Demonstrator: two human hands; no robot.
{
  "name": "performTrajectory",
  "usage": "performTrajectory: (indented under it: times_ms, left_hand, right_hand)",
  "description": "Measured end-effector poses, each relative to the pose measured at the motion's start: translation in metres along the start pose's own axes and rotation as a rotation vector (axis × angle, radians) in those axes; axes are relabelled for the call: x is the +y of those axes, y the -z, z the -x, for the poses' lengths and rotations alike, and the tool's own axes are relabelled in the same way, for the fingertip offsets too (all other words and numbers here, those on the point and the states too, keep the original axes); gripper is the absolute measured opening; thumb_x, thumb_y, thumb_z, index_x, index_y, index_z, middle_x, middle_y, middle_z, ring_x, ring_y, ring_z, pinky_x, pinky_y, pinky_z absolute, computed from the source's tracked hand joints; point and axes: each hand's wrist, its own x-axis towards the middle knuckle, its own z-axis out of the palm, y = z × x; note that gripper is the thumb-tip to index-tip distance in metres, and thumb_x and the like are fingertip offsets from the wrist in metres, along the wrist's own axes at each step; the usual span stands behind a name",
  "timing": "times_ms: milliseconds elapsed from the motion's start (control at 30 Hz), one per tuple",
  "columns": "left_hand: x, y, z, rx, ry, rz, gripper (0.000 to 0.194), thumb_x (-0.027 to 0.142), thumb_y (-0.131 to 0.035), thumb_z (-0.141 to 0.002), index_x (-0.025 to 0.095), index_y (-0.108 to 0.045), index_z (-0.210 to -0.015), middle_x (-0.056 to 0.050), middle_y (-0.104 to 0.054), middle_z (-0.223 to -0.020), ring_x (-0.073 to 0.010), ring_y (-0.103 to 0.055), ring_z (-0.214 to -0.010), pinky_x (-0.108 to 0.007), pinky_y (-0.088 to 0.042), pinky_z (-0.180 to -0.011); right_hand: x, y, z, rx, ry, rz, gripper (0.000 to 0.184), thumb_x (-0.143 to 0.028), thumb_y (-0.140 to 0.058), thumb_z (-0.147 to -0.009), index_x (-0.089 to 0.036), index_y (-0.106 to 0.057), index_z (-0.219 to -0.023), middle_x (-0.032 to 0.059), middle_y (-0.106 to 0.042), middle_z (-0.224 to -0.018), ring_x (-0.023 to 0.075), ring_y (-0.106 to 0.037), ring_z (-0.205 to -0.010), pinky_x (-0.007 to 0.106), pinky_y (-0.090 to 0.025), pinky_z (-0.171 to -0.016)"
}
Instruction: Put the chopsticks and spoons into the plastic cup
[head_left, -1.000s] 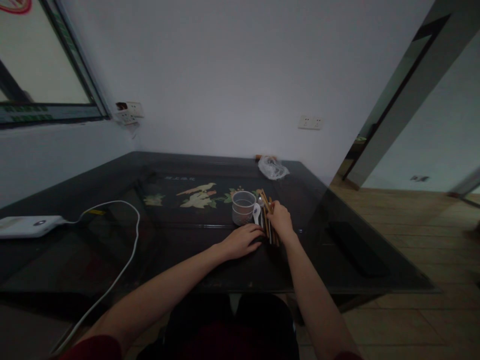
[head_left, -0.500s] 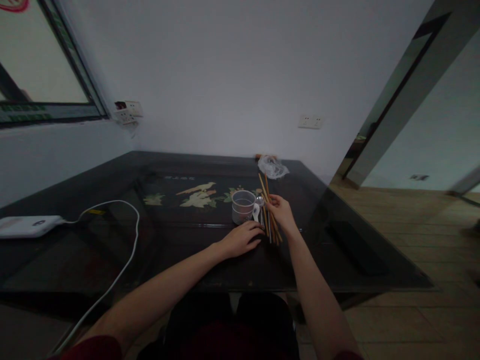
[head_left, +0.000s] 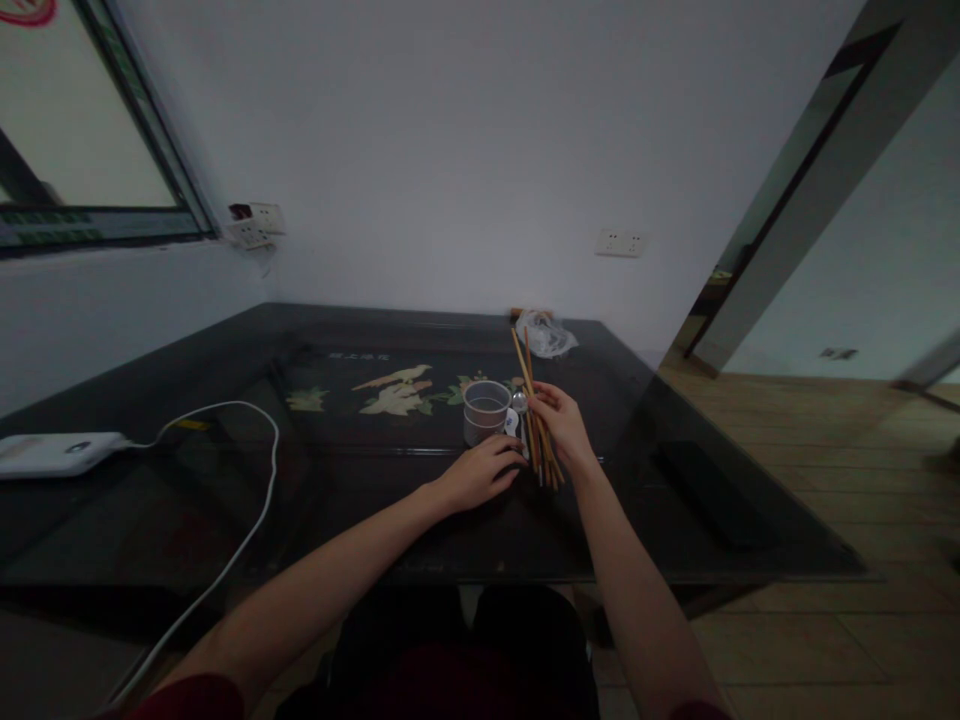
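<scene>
My right hand [head_left: 561, 418] pinches wooden chopsticks [head_left: 523, 362], their upper ends reaching up and away from me. Under and beside them, more chopsticks [head_left: 547, 470] lie in a loose bundle on the dark table. A metal spoon [head_left: 520, 402] rests just left of my right fingers. Beside it is a white spoon [head_left: 511, 420], partly covered by my left fingers. My left hand [head_left: 484, 474] lies low with fingers stretched and a little apart, close to the spoon handles; whether it touches them is hard to see. Behind it stands a clear round container [head_left: 486, 402].
A crumpled plastic bag [head_left: 546, 335] lies at the table's far edge, by the wall. On the left is a white power bank [head_left: 60, 453] with a white cable [head_left: 274, 450] running off the front edge. A dark flat object [head_left: 712, 495] lies at right.
My right hand has shifted slightly up and left, and the chopstick tops have risen with it. My left hand has moved slightly left and up, covering more of the white spoon.
</scene>
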Motion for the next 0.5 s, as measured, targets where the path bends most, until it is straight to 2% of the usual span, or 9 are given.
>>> performTrajectory:
  times_ms: [133, 333, 400, 500]
  left_hand:
    - [0.003, 0.008, -0.001, 0.111, 0.021, 0.052, 0.024, 0.018, -0.043, -0.089, 0.02, -0.062, -0.102, -0.007, -0.06, -0.114, -0.0174, -0.054, -0.11, -0.032, -0.043, -0.098]
    - [0.003, 0.023, -0.005, 0.315, 0.26, 0.302, 0.024, 0.027, -0.042, -0.09, 0.016, -0.063, -0.097, -0.004, -0.07, -0.086, -0.0144, -0.066, -0.075, -0.027, -0.053, -0.073]
    - [0.002, 0.023, -0.007, 0.344, 0.307, 0.406, 0.025, 0.03, -0.044, -0.09, 0.015, -0.064, -0.096, -0.004, -0.07, -0.082, -0.0139, -0.067, -0.069, -0.025, -0.054, -0.068]
    - [0.002, 0.021, -0.008, 0.346, 0.336, 0.516, 0.024, 0.033, -0.05, -0.087, 0.015, -0.064, -0.095, -0.005, -0.072, -0.082, -0.0154, -0.068, -0.07, -0.026, -0.055, -0.068]
  right_hand:
    - [-0.004, -0.005, 0.004, -0.054, -0.012, -0.071, 0.045, -0.033, -0.07, -0.061, -0.016, -0.06, -0.102, -0.001, -0.061, -0.076, 0.0109, -0.056, -0.063, 0.022, -0.044, -0.058]
    - [-0.008, -0.016, 0.014, -0.19, -0.003, -0.14, 0.044, -0.035, -0.07, -0.065, -0.02, -0.058, -0.105, 0.001, -0.062, -0.084, 0.0111, -0.057, -0.066, 0.019, -0.044, -0.053]
    - [-0.009, -0.019, 0.017, -0.227, 0.01, -0.144, 0.044, -0.035, -0.07, -0.066, -0.021, -0.057, -0.106, 0.0005, -0.062, -0.085, 0.0098, -0.056, -0.062, 0.018, -0.043, -0.049]
    - [-0.012, -0.021, 0.02, -0.268, 0.019, -0.144, 0.045, -0.035, -0.069, -0.067, -0.022, -0.055, -0.108, -0.001, -0.06, -0.082, 0.007, -0.049, -0.052, 0.016, -0.038, -0.041]
